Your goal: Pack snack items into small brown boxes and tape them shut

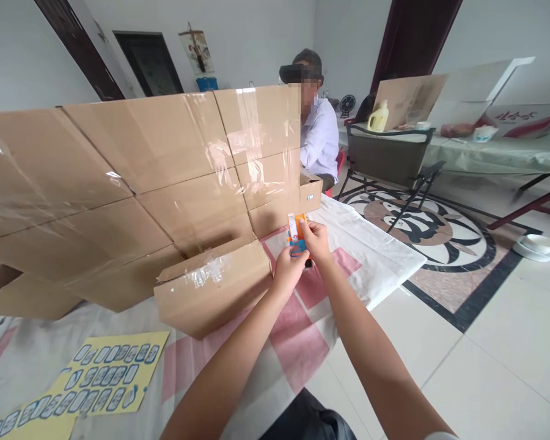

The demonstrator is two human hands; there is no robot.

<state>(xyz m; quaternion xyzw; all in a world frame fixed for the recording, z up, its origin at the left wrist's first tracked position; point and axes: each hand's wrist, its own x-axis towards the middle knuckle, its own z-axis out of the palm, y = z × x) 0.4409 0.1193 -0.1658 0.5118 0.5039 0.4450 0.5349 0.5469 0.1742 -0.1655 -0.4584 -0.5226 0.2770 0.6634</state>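
A small flat packet (295,224), orange above and blue below with a pale panel, is held between my two hands over the table's far right part. My left hand (289,264) is closed on its lower edge, with the thumb lying across the front. From the right side, my right hand (316,235) pinches the same packet, thumb on its face. The fingers behind it are hidden. A small dark thing shows just under the hands; I cannot make out what it is. Left of my hands lies a taped cardboard box (215,293).
A tall wall of taped cardboard boxes (183,177) spans the table's left and back. Yellow sheets (162,344) with several label-like stickers lie front left. A person (323,131) sits behind the wall. A folding chair (385,153) and a second table stand to the right.
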